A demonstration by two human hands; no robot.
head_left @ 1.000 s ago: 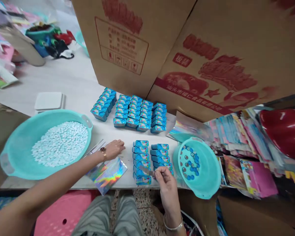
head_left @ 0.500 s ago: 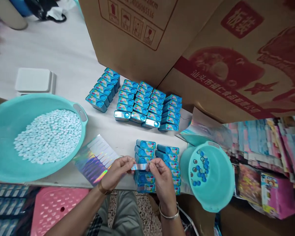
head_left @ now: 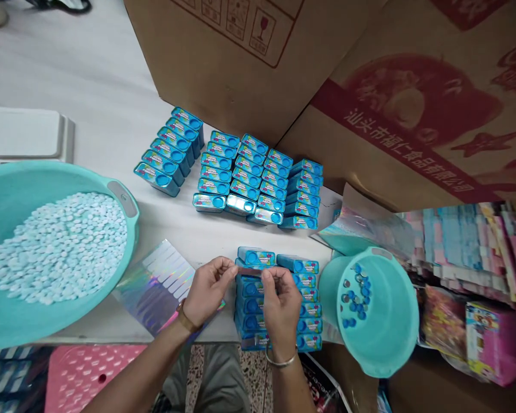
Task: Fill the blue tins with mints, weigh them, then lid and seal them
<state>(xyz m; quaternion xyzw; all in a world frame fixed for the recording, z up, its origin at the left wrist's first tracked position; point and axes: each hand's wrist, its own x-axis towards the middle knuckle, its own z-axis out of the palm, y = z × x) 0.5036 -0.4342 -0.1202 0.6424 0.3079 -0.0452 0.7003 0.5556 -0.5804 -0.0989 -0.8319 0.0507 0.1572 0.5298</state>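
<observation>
Between my two hands a short shiny sticker strip [head_left: 250, 271] is stretched. My left hand [head_left: 209, 288] pinches its left end, and my right hand [head_left: 280, 298] pinches the right end. The strip hangs over a near group of small blue tins [head_left: 253, 305] standing in two columns, one column partly covered by my right hand. To the left of my left hand lies a holographic sticker sheet [head_left: 143, 289] with rows of strips, some of it hidden by my wrist. Farther back stand several more rows of the same blue tins [head_left: 246, 175].
A large turquoise basin [head_left: 131, 229] at left holds pale blue tablets. A turquoise bucket [head_left: 389, 332] at right holds small blue and silver round pieces. Big cardboard boxes [head_left: 241, 86] wall off the back. A white scale [head_left: 23, 132] and a pink stool [head_left: 81, 378] are at left.
The strip has moved slightly up and toward the far tins of the near group, and now looks darker and thinner, as if tilted. The whole view has shifted a little.
</observation>
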